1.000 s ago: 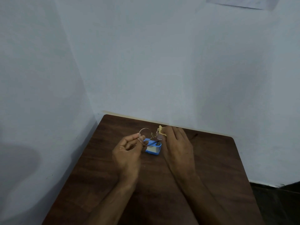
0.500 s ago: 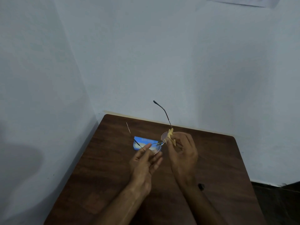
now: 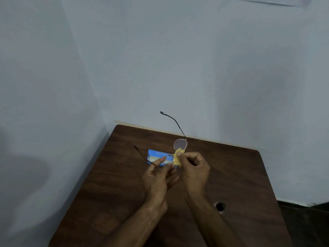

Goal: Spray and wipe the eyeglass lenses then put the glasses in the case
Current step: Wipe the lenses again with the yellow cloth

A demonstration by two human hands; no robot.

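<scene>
The glasses (image 3: 180, 144) are held above the table (image 3: 240, 175) by both hands, which are kept just beside each other. The rim of the nearer lens is pinched between thumb and forefinger of the left hand (image 3: 156, 177), its other fingers left loose. A yellow cloth (image 3: 177, 158) is pinched by the right hand (image 3: 195, 171) and pressed against the frame between the lenses. The far lens is left bare just beyond the right fingertips. One temple is raised up and away past the table's far edge, against the wall (image 3: 195, 68); the other is pointed out to the left, beyond the left hand. A blue case (image 3: 154, 155) is laid on the table just beyond the left fingertips and is partly hidden by them. Bare wood is seen right of the right hand as far as the rounded corner, and left of the left hand up to the edge by the side wall. A dark hole (image 3: 220, 206) is seen beside the right forearm.
</scene>
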